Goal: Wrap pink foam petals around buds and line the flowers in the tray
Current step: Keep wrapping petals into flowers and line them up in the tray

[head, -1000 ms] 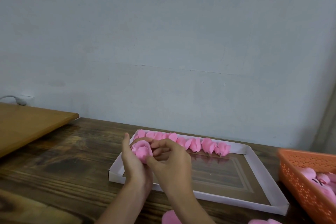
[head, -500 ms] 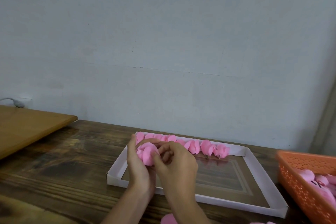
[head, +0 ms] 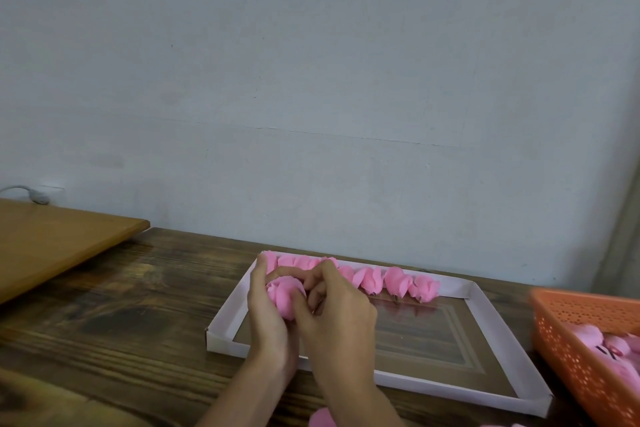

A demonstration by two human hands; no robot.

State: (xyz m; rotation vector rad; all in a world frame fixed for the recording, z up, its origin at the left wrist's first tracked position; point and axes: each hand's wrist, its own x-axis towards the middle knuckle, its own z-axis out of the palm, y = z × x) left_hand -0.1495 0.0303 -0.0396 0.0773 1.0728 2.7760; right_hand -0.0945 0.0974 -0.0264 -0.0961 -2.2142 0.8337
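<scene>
Pink foam, shaped into a rounded foam flower, sits between both hands above the left part of the tray. The left hand cups it from the left, its fingers rising behind the flower and curling round it. The right hand closes on it from the right, with the thumb pressed on the front petal and the fingers bent over the top. Both hands are clamped on the one flower.

The tray is shallow white cardboard with low upright rims and a glossy brown floor. A row of finished flowers lies along the far rim, from the far-left corner to short of the far-right corner. The hands hide part of its left end. Brown floor shows from the hands to the right rim, and between the row and the near rim. Both wrists cross the near rim close to its left corner.

An orange perforated basket stands just beside the tray's right rim, with a narrow strip of tabletop between them. Pink foam pieces lie in it, and the frame cuts off its right side. A loose pink petal lies at the bottom edge of the view, near the right forearm.

Left of the tray, the dark wooden tabletop stretches to a lighter wooden board, whose corner points toward the tray. A grey wall rises behind the far edge of the tabletop.
</scene>
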